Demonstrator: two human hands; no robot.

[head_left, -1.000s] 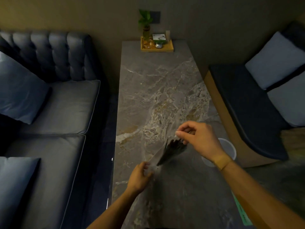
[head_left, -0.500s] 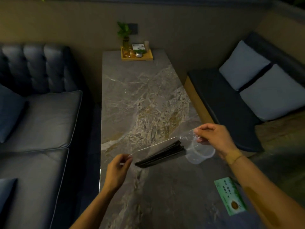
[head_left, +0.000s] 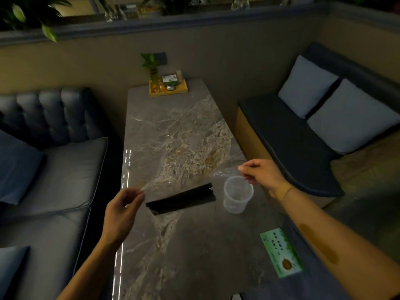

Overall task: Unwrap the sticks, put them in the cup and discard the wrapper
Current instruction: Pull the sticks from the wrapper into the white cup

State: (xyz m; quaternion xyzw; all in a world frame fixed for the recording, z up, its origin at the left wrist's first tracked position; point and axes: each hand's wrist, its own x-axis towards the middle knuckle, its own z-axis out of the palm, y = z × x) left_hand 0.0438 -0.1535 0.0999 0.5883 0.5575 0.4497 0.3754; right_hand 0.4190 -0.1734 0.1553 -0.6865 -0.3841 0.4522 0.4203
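A bundle of black sticks [head_left: 181,199] lies on the marble table [head_left: 173,131], slanting up to the right. A clear plastic wrapper [head_left: 186,175] is stretched above them between both hands. My left hand [head_left: 122,210] pinches its left end, just left of the sticks. My right hand [head_left: 263,175] pinches its right end, above and right of a clear plastic cup [head_left: 237,194]. The cup stands upright at the sticks' right end and looks empty.
A green card [head_left: 281,252] lies on the table near the right edge. A wooden tray [head_left: 168,87] with a plant and small items sits at the far end. A grey sofa [head_left: 54,169] runs along the left, a cushioned bench [head_left: 303,131] along the right.
The wrapper has been pulled open and stretched wide between the hands. The sticks dropped out of it onto the table. The view tilted up, and the cup now shows fully.
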